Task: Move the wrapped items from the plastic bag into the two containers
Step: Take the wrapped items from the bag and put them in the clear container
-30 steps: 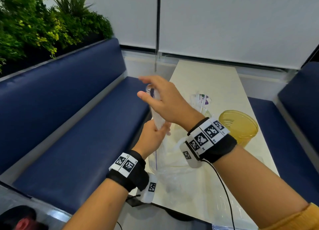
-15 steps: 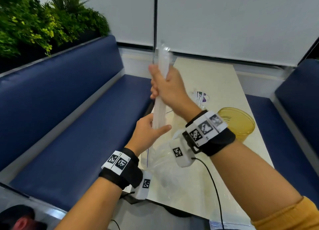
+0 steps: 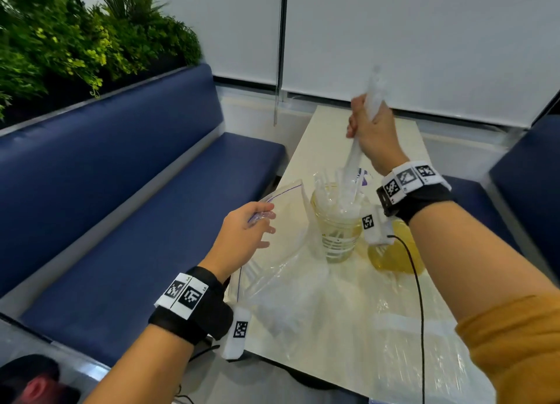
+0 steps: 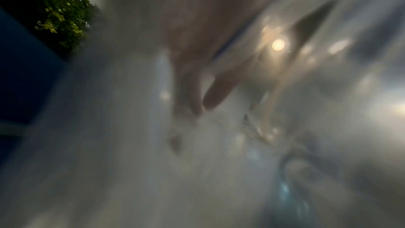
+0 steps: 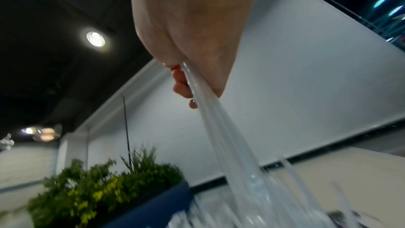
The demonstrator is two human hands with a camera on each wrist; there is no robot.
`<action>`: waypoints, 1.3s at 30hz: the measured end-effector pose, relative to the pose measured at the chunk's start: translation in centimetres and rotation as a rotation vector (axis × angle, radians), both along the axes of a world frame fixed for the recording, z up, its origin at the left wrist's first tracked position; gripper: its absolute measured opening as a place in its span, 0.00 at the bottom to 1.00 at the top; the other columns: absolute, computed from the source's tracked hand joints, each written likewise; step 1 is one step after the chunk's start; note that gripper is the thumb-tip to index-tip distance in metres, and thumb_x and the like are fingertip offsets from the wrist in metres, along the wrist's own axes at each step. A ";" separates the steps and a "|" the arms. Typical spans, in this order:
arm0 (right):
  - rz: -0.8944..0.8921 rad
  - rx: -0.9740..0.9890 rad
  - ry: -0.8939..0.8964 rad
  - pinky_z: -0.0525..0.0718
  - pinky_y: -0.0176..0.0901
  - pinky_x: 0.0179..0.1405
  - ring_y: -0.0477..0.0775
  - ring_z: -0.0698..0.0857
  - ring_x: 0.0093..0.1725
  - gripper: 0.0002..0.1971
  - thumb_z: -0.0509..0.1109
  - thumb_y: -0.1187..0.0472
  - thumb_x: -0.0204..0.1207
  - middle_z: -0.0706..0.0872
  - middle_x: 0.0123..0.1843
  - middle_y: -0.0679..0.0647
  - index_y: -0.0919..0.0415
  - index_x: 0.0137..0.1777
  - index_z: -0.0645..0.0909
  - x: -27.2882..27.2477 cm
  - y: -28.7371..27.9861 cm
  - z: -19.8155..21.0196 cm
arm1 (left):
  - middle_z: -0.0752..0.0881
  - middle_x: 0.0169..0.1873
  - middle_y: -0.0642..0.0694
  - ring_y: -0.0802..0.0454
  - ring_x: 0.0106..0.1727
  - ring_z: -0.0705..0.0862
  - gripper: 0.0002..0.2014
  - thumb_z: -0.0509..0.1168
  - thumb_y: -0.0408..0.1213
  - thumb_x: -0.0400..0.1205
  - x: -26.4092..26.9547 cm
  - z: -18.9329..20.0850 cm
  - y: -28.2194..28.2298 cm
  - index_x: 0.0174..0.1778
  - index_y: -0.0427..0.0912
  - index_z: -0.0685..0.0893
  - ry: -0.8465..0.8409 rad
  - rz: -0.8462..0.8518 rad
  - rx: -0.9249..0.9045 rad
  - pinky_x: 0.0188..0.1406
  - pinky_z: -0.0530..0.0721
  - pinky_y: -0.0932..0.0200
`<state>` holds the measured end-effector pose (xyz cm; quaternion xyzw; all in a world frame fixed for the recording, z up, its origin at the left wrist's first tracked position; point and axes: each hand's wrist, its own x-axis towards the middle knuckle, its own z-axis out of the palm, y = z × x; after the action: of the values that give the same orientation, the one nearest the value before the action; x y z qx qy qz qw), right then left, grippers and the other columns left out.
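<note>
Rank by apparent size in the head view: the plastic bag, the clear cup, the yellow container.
1. plastic bag, clearly largest.
2. clear cup and yellow container: the wrist hides part of the yellow container, so no ranking.

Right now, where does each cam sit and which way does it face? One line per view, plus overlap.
Head: worn high, looking down at the table; both forearms, left hand, right hand show.
Left wrist: blurred, along the fingers.
Right wrist: looks up past the fist toward the ceiling.
Shared: head and right wrist both show the wrapped items.
</note>
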<state>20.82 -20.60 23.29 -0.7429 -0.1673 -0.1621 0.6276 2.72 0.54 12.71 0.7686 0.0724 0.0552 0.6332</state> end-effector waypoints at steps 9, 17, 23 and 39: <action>-0.188 -0.252 0.261 0.87 0.60 0.62 0.61 0.90 0.55 0.11 0.77 0.54 0.76 0.92 0.52 0.58 0.59 0.54 0.89 1.4 -1.6 -9.4 | 0.86 0.65 0.43 0.42 0.60 0.90 0.19 0.55 0.28 0.90 0.1 1.7 -0.6 0.74 0.42 0.82 -0.019 -0.066 -0.145 0.61 0.91 0.45; -0.294 -0.250 -0.247 0.85 0.38 0.53 0.47 0.87 0.51 0.16 0.76 0.59 0.77 0.89 0.52 0.51 0.55 0.63 0.82 0.8 -2.0 -6.6 | 0.85 0.66 0.53 0.53 0.61 0.89 0.20 0.59 0.30 0.90 0.4 2.1 -1.6 0.78 0.46 0.79 -0.030 -0.100 -0.118 0.58 0.92 0.53; -0.128 -0.980 -0.065 0.83 0.52 0.50 0.62 0.84 0.56 0.25 0.56 0.45 0.88 0.89 0.48 0.58 0.62 0.44 0.88 0.9 -2.4 -10.1 | 0.85 0.63 0.67 0.53 0.60 0.86 0.25 0.64 0.29 0.85 0.4 1.9 -1.6 0.78 0.53 0.79 -0.071 -0.103 0.112 0.65 0.87 0.54; -0.084 -0.744 -0.492 0.82 0.49 0.44 0.54 0.84 0.42 0.14 0.66 0.52 0.84 0.88 0.41 0.52 0.59 0.43 0.87 -3.7 -0.5 -5.5 | 0.81 0.70 0.61 0.52 0.70 0.82 0.33 0.55 0.18 0.83 0.2 2.7 -1.4 0.79 0.53 0.77 -0.010 -0.192 0.142 0.69 0.83 0.50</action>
<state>17.11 -21.11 17.80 -0.8635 -0.3283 -0.2882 0.2520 2.93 -0.85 15.43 0.8146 -0.0087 0.0032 0.5799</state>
